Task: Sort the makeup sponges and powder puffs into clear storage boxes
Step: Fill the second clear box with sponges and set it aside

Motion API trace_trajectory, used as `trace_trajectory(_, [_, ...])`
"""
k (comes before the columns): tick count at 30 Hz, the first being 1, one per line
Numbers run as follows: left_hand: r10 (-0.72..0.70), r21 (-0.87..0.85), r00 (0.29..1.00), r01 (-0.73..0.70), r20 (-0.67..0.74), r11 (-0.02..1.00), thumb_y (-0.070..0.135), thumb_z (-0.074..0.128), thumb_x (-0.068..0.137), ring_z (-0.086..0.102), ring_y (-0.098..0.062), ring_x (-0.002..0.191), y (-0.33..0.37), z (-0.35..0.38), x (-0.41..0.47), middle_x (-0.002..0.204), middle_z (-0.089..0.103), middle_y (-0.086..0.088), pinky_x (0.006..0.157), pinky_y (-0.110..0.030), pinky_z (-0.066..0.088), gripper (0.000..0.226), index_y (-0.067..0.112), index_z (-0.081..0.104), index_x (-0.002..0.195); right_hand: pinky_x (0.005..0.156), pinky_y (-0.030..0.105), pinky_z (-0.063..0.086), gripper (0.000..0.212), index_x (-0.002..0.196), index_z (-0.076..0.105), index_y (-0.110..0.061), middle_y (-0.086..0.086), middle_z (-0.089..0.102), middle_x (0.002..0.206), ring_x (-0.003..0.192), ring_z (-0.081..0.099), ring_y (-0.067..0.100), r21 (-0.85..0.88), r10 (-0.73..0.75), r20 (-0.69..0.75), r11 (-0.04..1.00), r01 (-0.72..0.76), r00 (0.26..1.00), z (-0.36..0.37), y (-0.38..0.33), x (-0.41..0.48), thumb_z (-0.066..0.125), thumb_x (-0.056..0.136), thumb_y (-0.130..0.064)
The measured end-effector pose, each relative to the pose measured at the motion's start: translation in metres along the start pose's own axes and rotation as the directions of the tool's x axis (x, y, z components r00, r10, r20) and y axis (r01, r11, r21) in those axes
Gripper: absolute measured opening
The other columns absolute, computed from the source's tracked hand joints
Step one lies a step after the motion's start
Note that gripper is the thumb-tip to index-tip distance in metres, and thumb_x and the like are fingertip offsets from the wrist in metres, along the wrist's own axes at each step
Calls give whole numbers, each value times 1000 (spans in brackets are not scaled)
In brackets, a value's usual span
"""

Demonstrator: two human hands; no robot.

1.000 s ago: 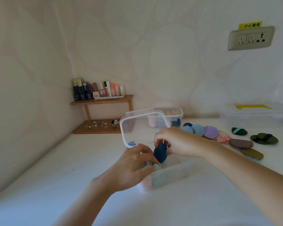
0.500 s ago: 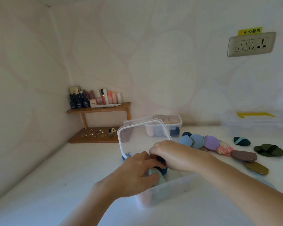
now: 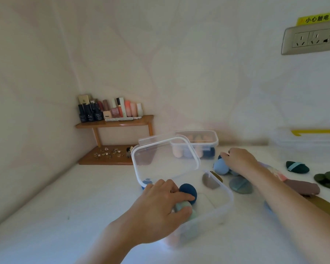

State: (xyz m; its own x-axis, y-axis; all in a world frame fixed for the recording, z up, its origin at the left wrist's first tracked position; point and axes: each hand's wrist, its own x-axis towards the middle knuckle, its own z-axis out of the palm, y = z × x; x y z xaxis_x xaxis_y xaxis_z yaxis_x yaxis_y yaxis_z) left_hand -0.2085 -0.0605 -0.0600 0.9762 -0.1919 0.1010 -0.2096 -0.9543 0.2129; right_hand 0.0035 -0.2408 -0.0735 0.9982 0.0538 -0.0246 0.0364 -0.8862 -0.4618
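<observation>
An open clear storage box point(image 3: 224, 207) sits in front of me with its lid point(image 3: 165, 161) tilted up at the back. Inside stand a dark blue sponge point(image 3: 189, 192) and a pale green sponge point(image 3: 182, 205). My left hand point(image 3: 160, 210) rests over the box's left end, fingers touching both sponges. My right hand point(image 3: 238, 160) reaches to the right and closes on a light blue sponge point(image 3: 220, 167) lying on the table. Powder puffs lie beyond it: a grey-green one point(image 3: 240, 185), a mauve one point(image 3: 303, 187), an olive one point(image 3: 322, 204).
A second clear box point(image 3: 215, 141) with peach and blue sponges stands behind. Dark green puffs point(image 3: 297, 167) lie far right. A wooden shelf point(image 3: 114, 123) with bottles and jewellery fills the back left corner. A larger clear bin point(image 3: 312, 140) sits at the back right, under a wall socket point(image 3: 312, 40).
My right hand let go of the dark blue sponge inside the box and moved right to the light blue sponge. My left hand stayed at the box.
</observation>
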Motion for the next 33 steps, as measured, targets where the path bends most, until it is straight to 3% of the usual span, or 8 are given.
trace_trajectory(6, [-16, -16, 999, 16, 34, 1000, 48, 41, 91, 32, -4, 105, -5, 2, 4, 115, 41, 17, 92, -20, 23, 40, 51, 41, 131, 79, 35, 46, 30, 112, 66, 0, 21, 64, 117, 109, 58, 35, 202, -146, 41, 970, 135, 988, -11, 6, -9, 56, 88, -17])
trace_trajectory(12, [-16, -73, 999, 18, 30, 997, 42, 47, 89, 33, -3, 106, -7, 1, 4, 112, 43, 18, 94, -20, 25, 42, 53, 42, 128, 57, 41, 46, 14, 91, 69, -18, 11, 71, 96, 67, 59, 35, 389, -239, 57, 899, 199, 969, -23, 24, -26, 71, 80, -10])
trace_trajectory(15, [-15, -76, 999, 18, 40, 997, 41, 47, 89, 33, -3, 106, -8, 0, 4, 113, 43, 18, 93, -20, 26, 42, 54, 42, 129, 73, 49, 52, 20, 96, 65, -17, -2, 68, 93, 83, 65, 41, 479, -280, -44, 836, 266, 959, -29, 30, -30, 74, 80, -9])
trace_trajectory(17, [-18, -77, 999, 22, 46, 997, 41, 47, 90, 33, -3, 106, -9, 1, 5, 112, 44, 18, 94, -21, 27, 42, 54, 42, 129, 90, 39, 46, 24, 99, 65, -16, -6, 67, 98, 103, 64, 27, 526, -321, -106, 785, 327, 941, -34, 34, -30, 76, 78, -10])
trace_trajectory(21, [-16, -78, 999, 20, 47, 997, 41, 46, 90, 35, -4, 105, -9, 2, 4, 111, 44, 18, 96, -24, 30, 41, 54, 42, 129, 81, 20, 47, 26, 100, 66, -16, -3, 70, 95, 95, 63, 17, 662, -438, -175, 611, 434, 882, -50, 26, -44, 75, 77, -6])
trace_trajectory(25, [-10, -67, 999, 13, 37, 998, 40, 46, 90, 35, -5, 105, -9, 2, 3, 111, 44, 16, 95, -24, 30, 41, 53, 42, 129, 80, 19, 49, 32, 101, 69, -23, 0, 72, 102, 94, 65, 12, 753, -687, 9, 483, 447, 727, -59, 3, -73, 73, 77, -3])
trace_trajectory(29, [9, -42, 1000, -8, 12, 999, 40, 47, 89, 33, -5, 104, -7, 2, 3, 114, 41, 16, 93, -24, 29, 42, 50, 42, 130, 78, 17, 48, 33, 103, 70, -20, -9, 72, 93, 85, 63, 5, 506, -732, 412, 679, 532, 543, -53, -16, -99, 77, 75, -4])
trace_trajectory(33, [-7, -40, 1000, 7, 16, 999, 40, 48, 88, 32, -5, 106, -7, 2, 3, 118, 40, 15, 98, -28, 31, 43, 48, 42, 131, 72, 23, 50, 32, 93, 70, -35, -22, 66, 80, 75, 60, -1, 210, -666, 440, 728, 652, 602, -39, -27, -110, 81, 70, -16])
